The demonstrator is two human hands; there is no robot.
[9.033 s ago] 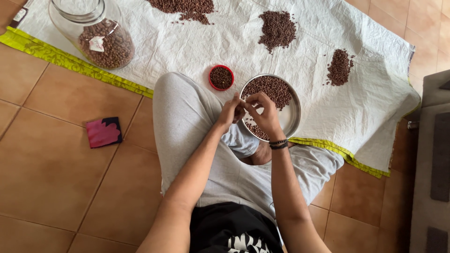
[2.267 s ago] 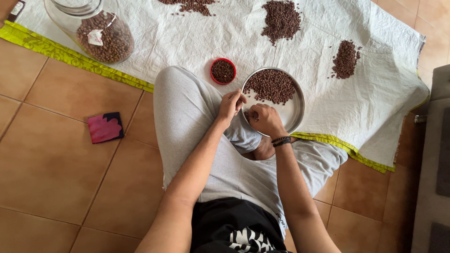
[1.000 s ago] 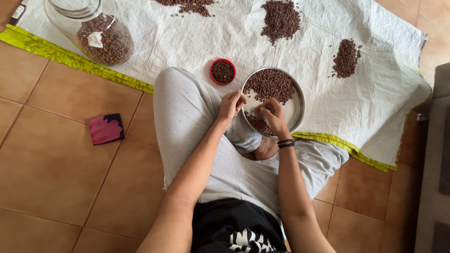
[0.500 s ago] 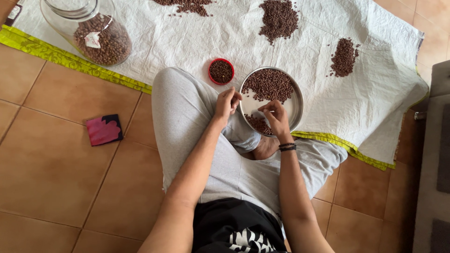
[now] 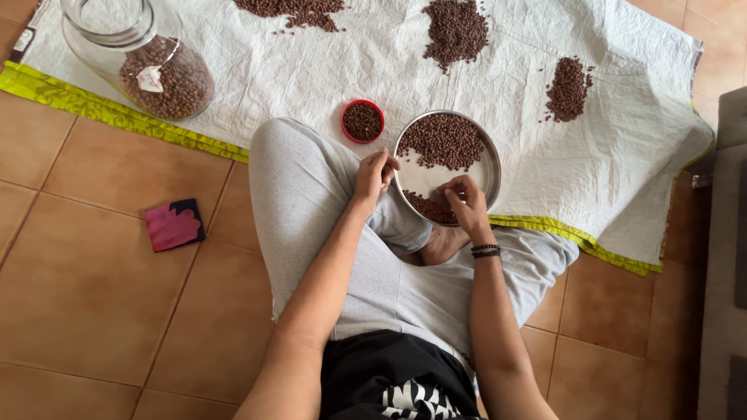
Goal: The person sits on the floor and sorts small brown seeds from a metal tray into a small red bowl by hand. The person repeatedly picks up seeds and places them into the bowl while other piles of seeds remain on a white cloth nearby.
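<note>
On the white cloth (image 5: pixel 311 70), a steel plate (image 5: pixel 489 167) of brown beans (image 5: pixel 443 140) lay under both hands.
The left hand (image 5: pixel 373 173) curled at its rim; the right hand (image 5: pixel 465 198) pinched beans inside.

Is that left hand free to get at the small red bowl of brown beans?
Probably yes: the left hand sits at the round steel plate's rim, the small red bowl lies just beyond, nothing between.

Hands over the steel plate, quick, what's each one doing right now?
Left hand: curled at the steel plate's rim; contents cannot be told.
Right hand: fingertips down among the brown beans, no clear grasp.
</note>
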